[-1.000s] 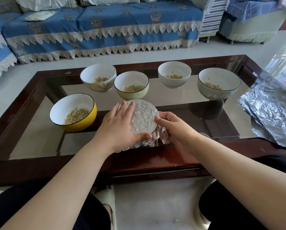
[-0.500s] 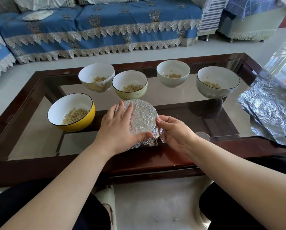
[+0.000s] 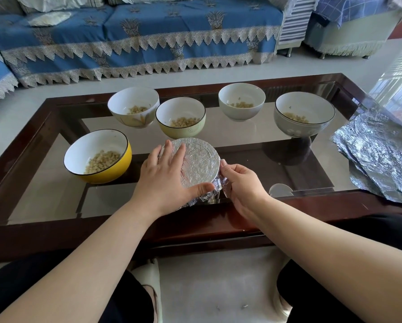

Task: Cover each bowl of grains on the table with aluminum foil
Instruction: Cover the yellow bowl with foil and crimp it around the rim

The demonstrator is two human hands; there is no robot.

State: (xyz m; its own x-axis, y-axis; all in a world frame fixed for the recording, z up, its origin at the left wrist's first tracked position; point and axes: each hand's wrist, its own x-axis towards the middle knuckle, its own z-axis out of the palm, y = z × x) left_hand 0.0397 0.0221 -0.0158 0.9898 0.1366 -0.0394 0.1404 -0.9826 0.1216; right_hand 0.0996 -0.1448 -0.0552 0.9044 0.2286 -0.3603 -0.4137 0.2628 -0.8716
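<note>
foil-covered bowl [image 3: 198,167] sits near table edge [image 3: 195,220], centre. left hand [image 3: 165,180] flat on its top; right hand [image 3: 240,183] pinches foil at right rim, tucked lower than before.

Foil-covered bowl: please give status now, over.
Left hand flat on foil-covered bowl. Right hand pinching foil at its side. Five bowls uncovered. Nothing in the way.

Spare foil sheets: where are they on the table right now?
In the head view the spare foil sheets lie stacked on the table's right end, just right of the grey bowl.
</note>
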